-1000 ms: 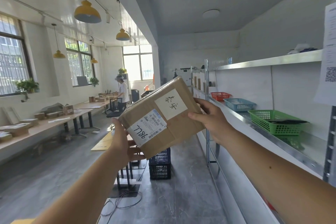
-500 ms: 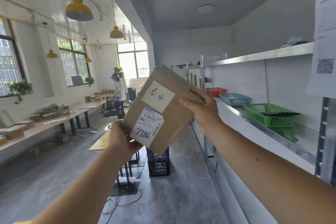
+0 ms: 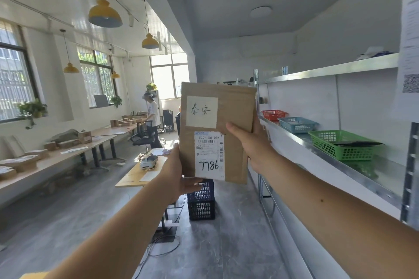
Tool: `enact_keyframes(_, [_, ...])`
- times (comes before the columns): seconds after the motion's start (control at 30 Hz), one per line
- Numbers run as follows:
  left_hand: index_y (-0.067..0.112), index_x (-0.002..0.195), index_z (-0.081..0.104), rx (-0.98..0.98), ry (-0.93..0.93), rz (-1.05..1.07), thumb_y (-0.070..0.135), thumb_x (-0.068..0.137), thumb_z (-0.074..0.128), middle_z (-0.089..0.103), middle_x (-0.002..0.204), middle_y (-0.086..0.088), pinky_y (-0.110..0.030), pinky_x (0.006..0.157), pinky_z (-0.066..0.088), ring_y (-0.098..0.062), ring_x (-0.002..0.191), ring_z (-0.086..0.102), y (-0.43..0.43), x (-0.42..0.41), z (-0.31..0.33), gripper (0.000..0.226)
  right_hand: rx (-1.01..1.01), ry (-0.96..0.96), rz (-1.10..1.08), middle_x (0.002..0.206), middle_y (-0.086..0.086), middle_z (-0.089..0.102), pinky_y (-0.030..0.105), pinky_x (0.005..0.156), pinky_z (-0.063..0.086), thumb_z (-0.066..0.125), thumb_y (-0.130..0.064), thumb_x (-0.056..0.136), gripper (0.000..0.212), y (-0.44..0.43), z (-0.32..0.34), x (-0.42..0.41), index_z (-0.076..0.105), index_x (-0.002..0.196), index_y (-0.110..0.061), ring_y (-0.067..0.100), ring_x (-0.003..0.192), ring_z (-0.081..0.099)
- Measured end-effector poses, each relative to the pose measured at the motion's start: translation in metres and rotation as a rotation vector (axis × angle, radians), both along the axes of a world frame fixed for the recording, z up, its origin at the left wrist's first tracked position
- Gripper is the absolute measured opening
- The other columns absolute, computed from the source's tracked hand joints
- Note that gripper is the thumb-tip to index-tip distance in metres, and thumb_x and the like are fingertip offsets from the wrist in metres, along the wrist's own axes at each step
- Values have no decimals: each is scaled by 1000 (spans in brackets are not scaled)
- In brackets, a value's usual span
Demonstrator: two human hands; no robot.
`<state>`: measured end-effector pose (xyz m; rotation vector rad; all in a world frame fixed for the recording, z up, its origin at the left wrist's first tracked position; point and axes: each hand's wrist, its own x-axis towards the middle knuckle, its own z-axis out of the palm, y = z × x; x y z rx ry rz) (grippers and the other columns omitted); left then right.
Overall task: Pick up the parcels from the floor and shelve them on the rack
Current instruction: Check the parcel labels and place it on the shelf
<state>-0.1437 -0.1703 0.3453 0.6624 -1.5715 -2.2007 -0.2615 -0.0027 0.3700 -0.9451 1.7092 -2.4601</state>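
Note:
I hold a brown cardboard parcel (image 3: pixel 235 106) upright at chest height in the aisle, its labelled face toward me. It carries a white handwritten note and a shipping label marked 7786. My left hand (image 3: pixel 175 174) grips its lower left corner from below. My right hand (image 3: pixel 254 145) clasps its right edge, thumb across the front. The metal rack (image 3: pixel 328 149) runs along the wall on my right, its nearest shelf just right of the parcel.
A red basket (image 3: pixel 273 114), a blue basket (image 3: pixel 297 124) and a green basket (image 3: pixel 342 145) sit on the shelf. A dark blue crate (image 3: pixel 201 204) stands on the floor beside a small table (image 3: pixel 140 176). Long benches with boxes line the left wall; a person (image 3: pixel 152 120) works there.
Both hands have turned the parcel clockwise from a tilted, upside-down label to upright, so the number reads 7786. It has also shifted slightly right toward the rack.

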Motion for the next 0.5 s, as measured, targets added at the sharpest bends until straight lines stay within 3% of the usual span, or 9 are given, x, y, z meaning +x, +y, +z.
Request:
enact_keyframes(0.07, [23, 124, 63, -33, -36, 29, 59, 105, 39, 75, 118, -12, -56, 99, 52, -33, 115, 69, 5, 1, 2, 47, 26, -14, 19, 129, -9, 74, 31, 79, 60, 81, -28, 92, 79, 0, 1, 0, 41, 160, -36, 10, 109, 74])
enact_keyframes(0.13, [22, 117, 65, -75, -18, 60, 45, 109, 37, 73, 109, -6, -51, 114, 39, -26, 111, 65, 9, 4, 3, 36, 37, -30, 23, 129, -8, 74, 33, 84, 60, 79, -28, 94, 73, 1, 2, -1, 44, 158, -33, 15, 115, 73])
enact_keyframes(0.17, [21, 118, 66, -102, 3, 79, 40, 111, 33, 73, 104, -4, -46, 116, 40, -24, 107, 67, 8, 3, 2, 38, 39, -40, 17, 127, -7, 75, 38, 91, 60, 79, -27, 95, 66, 3, 2, 0, 49, 154, -32, 18, 116, 72])
enact_keyframes(0.23, [31, 134, 65, -175, 52, 89, 41, 112, 26, 77, 109, -3, -47, 111, 51, -26, 110, 72, 7, 1, 3, 46, 40, -57, 10, 125, -6, 76, 45, 96, 59, 78, -29, 95, 60, 5, 1, -2, 53, 149, -32, 19, 114, 74])
enact_keyframes(0.3, [57, 137, 56, -237, 117, 72, 46, 112, 22, 77, 119, 3, -53, 102, 57, -27, 111, 73, 4, 1, 7, 43, 48, -87, 7, 126, -2, 76, 43, 89, 60, 79, -33, 94, 63, 4, -1, -4, 51, 150, -31, 19, 109, 75])
enact_keyframes(0.4, [69, 148, 35, -177, 205, 72, 44, 110, 22, 69, 137, 10, -62, 98, 58, -28, 111, 74, 0, 3, 12, 47, 57, -168, -1, 124, 5, 75, 41, 81, 60, 80, -39, 91, 66, 1, -2, -3, 48, 147, -24, 22, 101, 77])
enact_keyframes(0.43, [71, 146, 35, -156, 221, 67, 46, 110, 23, 70, 137, 11, -63, 97, 58, -28, 111, 74, 0, 5, 14, 46, 60, -180, -5, 122, 5, 75, 41, 80, 60, 79, -40, 92, 64, 1, -1, -1, 48, 145, -23, 22, 100, 77])
enact_keyframes(0.5, [72, 118, 63, -126, 226, 67, 53, 110, 28, 79, 120, 9, -59, 94, 60, -28, 104, 77, 2, 9, 16, 40, 68, -165, 12, 120, 4, 76, 42, 84, 60, 74, -41, 96, 51, 2, 2, 3, 52, 138, -22, 21, 99, 75])
